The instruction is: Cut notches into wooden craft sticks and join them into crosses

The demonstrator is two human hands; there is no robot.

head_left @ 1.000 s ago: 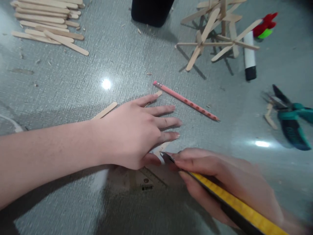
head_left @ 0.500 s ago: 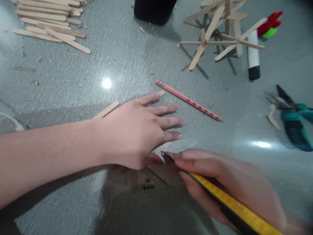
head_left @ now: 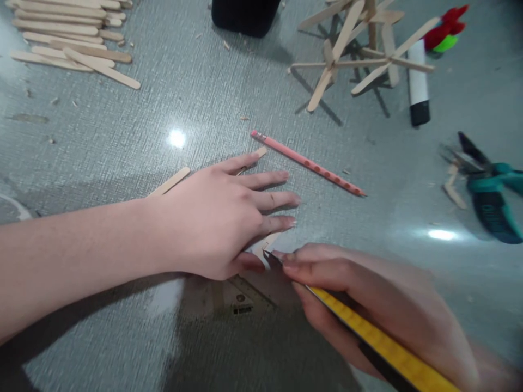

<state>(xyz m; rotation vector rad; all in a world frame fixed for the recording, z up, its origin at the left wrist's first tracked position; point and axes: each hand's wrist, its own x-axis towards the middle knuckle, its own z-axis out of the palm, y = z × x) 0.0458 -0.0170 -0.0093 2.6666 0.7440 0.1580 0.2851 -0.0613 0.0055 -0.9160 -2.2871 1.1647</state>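
While the head view drifts a little against the half-second-old picture, the work itself barely changes: the left hand (head_left: pixel 216 223) stays pressed flat, fingers spread, on a wooden craft stick (head_left: pixel 169 182) and on a clear set square (head_left: pixel 241 291) under its heel, and the right hand (head_left: pixel 368 305) has crept its blade tip slightly closer to the left thumb. By my judgement, that means a cut along the ruler edge is in progress, not finished. The right hand is closed around a yellow utility knife (head_left: pixel 384 348), its tip touching a small stick piece (head_left: pixel 267 242) just right of the left hand's little finger.

Counted from the left hand: one pink pencil (head_left: pixel 306 163) just beyond the fingertips; one pile of loose sticks (head_left: pixel 69 32) far up-left, perhaps a dozen, though blur keeps me from an exact number; one glued stick frame (head_left: pixel 359 49) up-right; one white marker (head_left: pixel 417 87) beside it; one pair of teal pliers (head_left: pixel 488 196) far right; one black container (head_left: pixel 245 16) straight ahead at the frame's top.
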